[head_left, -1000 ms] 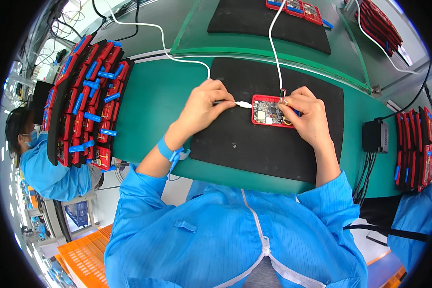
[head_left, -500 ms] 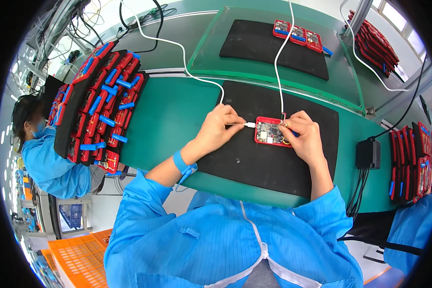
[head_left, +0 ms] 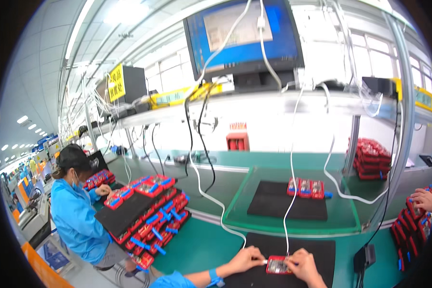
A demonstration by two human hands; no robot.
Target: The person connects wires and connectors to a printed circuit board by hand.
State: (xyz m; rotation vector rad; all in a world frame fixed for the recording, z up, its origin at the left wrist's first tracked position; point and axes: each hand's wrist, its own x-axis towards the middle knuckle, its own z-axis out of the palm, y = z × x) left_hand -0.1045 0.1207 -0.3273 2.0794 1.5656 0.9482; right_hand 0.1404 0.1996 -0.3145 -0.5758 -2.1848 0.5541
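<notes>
A circuit board in a red frame (head_left: 276,265) lies on a black mat (head_left: 317,247) low in the view. My left hand (head_left: 247,259) is closed at the board's left edge, pinching the white plug (head_left: 265,262) of a cable. From the right, my right hand (head_left: 303,264) covers the board's right end. Its thumb and fingers are pinched at the lower end of a second white cable (head_left: 286,230) by the board's top edge. The exact contact under those fingertips is hidden.
A raised green-edged panel (head_left: 235,211) holds a mat and red-framed boards (head_left: 306,188). Stacked boards (head_left: 158,230) stand left, beside a co-worker (head_left: 77,206). More stacks (head_left: 408,235) and another person's hand (head_left: 425,199) are right, near a black box (head_left: 365,258). A monitor (head_left: 242,41) hangs above.
The view has tilted upward, so the monitor, shelf and room now show and my hands sit lower in the picture. Both hands remain at the board with the cables.
</notes>
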